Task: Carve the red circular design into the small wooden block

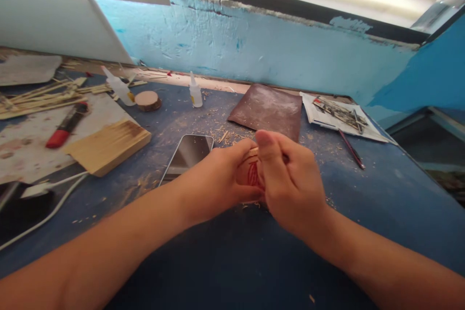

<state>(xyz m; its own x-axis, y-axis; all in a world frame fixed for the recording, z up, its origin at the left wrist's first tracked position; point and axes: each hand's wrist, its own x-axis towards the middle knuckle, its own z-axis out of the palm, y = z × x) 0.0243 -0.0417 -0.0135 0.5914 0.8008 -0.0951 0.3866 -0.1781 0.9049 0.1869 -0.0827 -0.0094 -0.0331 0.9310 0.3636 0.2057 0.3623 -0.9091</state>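
Observation:
Near the middle of the blue table, my left hand point(221, 181) is wrapped round the left side of a small wooden piece point(249, 174) with red lines drawn on its face. My right hand point(292, 179) is closed in a fist against the piece's right side, thumb on top. Whatever the right fist holds is hidden inside the fingers. Wood shavings point(234, 133) lie scattered just behind the hands. A phone point(189, 152) rests flat on the table, partly behind my left wrist.
Sandpaper point(271, 106) lies behind my hands. To the left are a wooden block point(109, 147), a red-and-black cutter point(67, 126), a wood disc point(147, 100), two glue bottles point(196, 94) and a white cable point(60, 203). At right are a pen point(351, 149) and blades on paper point(312, 115).

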